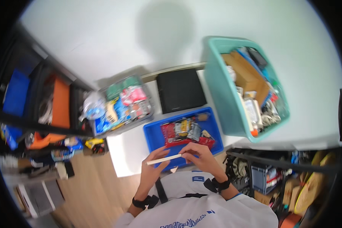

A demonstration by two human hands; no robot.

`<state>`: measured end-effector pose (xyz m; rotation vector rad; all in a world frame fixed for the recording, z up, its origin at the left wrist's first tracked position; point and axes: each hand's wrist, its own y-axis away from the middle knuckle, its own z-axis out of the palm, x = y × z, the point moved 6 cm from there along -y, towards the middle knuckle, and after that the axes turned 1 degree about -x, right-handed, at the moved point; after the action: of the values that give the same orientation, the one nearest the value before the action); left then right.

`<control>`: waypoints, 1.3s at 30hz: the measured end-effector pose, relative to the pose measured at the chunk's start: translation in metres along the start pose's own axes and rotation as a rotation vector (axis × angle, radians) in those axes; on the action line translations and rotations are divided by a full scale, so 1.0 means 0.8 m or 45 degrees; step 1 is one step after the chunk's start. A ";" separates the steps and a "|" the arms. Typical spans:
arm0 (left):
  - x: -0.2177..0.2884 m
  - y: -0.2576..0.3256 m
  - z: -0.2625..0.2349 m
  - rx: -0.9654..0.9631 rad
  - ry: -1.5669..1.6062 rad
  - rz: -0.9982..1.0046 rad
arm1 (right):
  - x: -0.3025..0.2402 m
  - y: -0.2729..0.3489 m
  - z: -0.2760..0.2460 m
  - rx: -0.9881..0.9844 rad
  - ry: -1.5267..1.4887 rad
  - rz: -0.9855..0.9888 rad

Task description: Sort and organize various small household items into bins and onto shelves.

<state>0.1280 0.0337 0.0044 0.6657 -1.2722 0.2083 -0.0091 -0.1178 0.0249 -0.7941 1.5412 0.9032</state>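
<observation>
Both my hands hold a thin pale stick [164, 159] level over the near edge of a blue tray [152, 136]. My left hand [154, 163] pinches the stick's left end. My right hand [198, 155] grips its right end with curled fingers. The blue tray holds red and dark snack packets [184, 131]. Each wrist wears a black strap.
A teal bin [222, 102] full of boxes and bottles stands at the right. A black box [180, 90] sits behind the tray. A clear bin [123, 104] with packets and a bottle is at the left. Cluttered shelves flank both sides above a wooden floor.
</observation>
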 end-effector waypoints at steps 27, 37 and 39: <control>-0.080 -0.100 0.155 -0.523 -0.906 -0.125 | 0.021 0.265 -0.400 1.583 0.561 0.226; -0.108 -0.095 0.230 -0.520 -0.917 -0.288 | 0.041 0.239 -0.478 1.433 1.126 0.293; -0.111 -0.095 0.234 -0.492 -0.944 -0.245 | 0.055 0.226 -0.485 1.394 1.232 0.314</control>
<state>-0.0134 -0.1142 -0.0781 0.5364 -1.8742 -0.4798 -0.3559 -0.3718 0.0355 -0.1769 2.6083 -0.3517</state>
